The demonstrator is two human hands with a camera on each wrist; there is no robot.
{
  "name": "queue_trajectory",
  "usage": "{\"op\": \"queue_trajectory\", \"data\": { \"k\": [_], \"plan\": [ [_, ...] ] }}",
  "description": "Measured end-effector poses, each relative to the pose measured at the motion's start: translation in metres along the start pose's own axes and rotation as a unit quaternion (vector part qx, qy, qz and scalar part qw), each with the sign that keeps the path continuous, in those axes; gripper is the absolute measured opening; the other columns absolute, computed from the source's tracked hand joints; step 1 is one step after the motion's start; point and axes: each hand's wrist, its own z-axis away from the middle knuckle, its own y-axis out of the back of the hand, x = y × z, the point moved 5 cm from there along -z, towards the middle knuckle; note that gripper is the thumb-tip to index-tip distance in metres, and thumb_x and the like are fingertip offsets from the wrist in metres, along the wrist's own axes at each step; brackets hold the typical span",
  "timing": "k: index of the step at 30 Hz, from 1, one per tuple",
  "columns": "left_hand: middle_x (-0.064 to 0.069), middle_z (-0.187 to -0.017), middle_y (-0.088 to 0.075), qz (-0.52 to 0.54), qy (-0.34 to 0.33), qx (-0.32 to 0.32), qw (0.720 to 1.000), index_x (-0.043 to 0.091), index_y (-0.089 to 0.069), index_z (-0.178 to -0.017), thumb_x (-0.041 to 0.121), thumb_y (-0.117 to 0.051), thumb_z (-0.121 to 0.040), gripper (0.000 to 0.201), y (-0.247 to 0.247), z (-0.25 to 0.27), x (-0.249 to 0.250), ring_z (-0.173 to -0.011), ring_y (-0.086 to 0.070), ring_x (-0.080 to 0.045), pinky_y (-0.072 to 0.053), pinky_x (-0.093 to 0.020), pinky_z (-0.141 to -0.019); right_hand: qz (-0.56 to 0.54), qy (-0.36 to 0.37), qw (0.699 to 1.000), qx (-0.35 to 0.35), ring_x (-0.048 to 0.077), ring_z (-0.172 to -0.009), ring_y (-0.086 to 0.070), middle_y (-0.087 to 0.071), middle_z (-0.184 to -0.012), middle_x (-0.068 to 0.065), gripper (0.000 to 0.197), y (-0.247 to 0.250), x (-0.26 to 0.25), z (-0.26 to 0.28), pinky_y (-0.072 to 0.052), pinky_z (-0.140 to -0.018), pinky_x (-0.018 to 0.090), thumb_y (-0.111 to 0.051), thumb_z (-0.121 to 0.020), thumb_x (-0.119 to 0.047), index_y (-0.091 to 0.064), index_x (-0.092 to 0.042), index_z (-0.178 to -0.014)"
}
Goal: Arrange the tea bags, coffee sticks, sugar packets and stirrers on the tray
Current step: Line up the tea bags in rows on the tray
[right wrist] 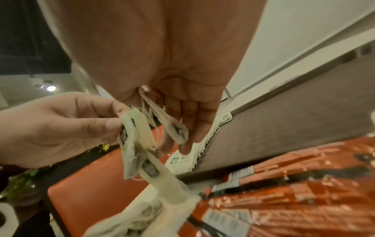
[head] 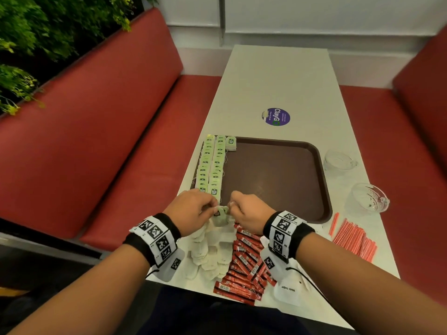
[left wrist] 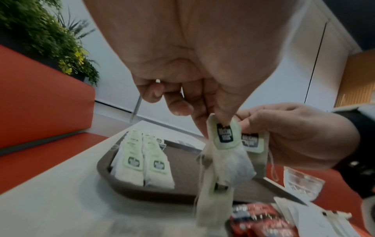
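My left hand pinches the green tag of a tea bag, and a second bag dangles below it by its string. My right hand pinches another tea bag right beside it; both hands hover over the near left corner of the brown tray. Two rows of tea bags line the tray's left side. A pile of loose tea bags, red coffee sticks, white sugar packets and red stirrers lie on the table in front of the tray.
Two glass bowls stand right of the tray. A round purple sticker is on the white table beyond it. Red bench seats flank the table, and plants grow behind the left one.
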Motion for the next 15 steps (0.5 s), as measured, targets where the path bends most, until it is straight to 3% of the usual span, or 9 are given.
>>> {"op": "queue_trajectory", "data": {
  "k": [4, 7, 9, 11, 15],
  "plan": [
    [0.022, -0.080, -0.051, 0.021, -0.006, 0.000, 1.000, 0.030, -0.066, -0.095, 0.034, -0.059, -0.097, 0.009, 0.009, -0.014, 0.003, -0.075, -0.046, 0.007, -0.030, -0.023, -0.066, -0.059, 0.011, 0.997, 0.048, 0.027, -0.067, -0.058, -0.062, -0.077, 0.008, 0.020, 0.015, -0.002, -0.008, -0.045, -0.061, 0.040, -0.041, -0.103, -0.023, -0.042, -0.012, -0.086],
    [0.019, -0.080, -0.054, 0.036, 0.000, 0.006, 0.999, 0.029, -0.066, -0.096, 0.032, -0.058, -0.098, 0.009, 0.012, -0.022, 0.004, -0.076, -0.049, -0.001, -0.036, -0.027, -0.070, -0.098, 0.017, 0.993, 0.061, 0.018, -0.058, -0.046, -0.051, -0.068, 0.001, 0.021, 0.020, -0.006, -0.012, -0.039, -0.057, 0.035, -0.039, -0.107, -0.026, -0.037, -0.012, -0.091],
    [0.014, -0.084, -0.059, 0.049, 0.007, 0.015, 0.999, 0.030, -0.065, -0.097, 0.033, -0.057, -0.098, 0.009, 0.013, -0.026, 0.003, -0.080, -0.052, -0.006, -0.042, -0.030, -0.073, -0.135, 0.006, 0.989, 0.057, 0.017, -0.058, -0.049, -0.053, -0.070, 0.002, 0.028, 0.023, -0.006, -0.013, -0.042, -0.056, 0.035, -0.039, -0.106, -0.041, -0.039, -0.014, -0.098],
    [0.010, -0.088, -0.063, 0.064, 0.004, 0.025, 0.998, 0.029, -0.066, -0.099, 0.033, -0.058, -0.098, 0.009, 0.014, -0.029, 0.004, -0.083, -0.055, -0.010, -0.044, -0.031, -0.074, -0.121, 0.001, 0.992, 0.032, 0.011, -0.061, -0.054, -0.060, -0.076, -0.002, 0.036, 0.024, -0.006, -0.014, -0.041, -0.056, 0.026, -0.044, -0.101, -0.052, -0.046, -0.016, -0.108],
    [0.011, -0.088, -0.062, 0.078, 0.000, 0.047, 0.996, 0.029, -0.069, -0.097, 0.029, -0.062, -0.095, 0.007, 0.018, -0.036, 0.006, -0.080, -0.051, -0.007, -0.038, -0.027, -0.072, -0.029, 0.021, 0.999, 0.022, 0.015, -0.075, -0.056, -0.059, -0.086, -0.001, 0.019, 0.026, 0.000, -0.019, -0.039, -0.065, 0.028, -0.061, -0.097, -0.031, -0.058, -0.012, -0.094]
  ]
}}
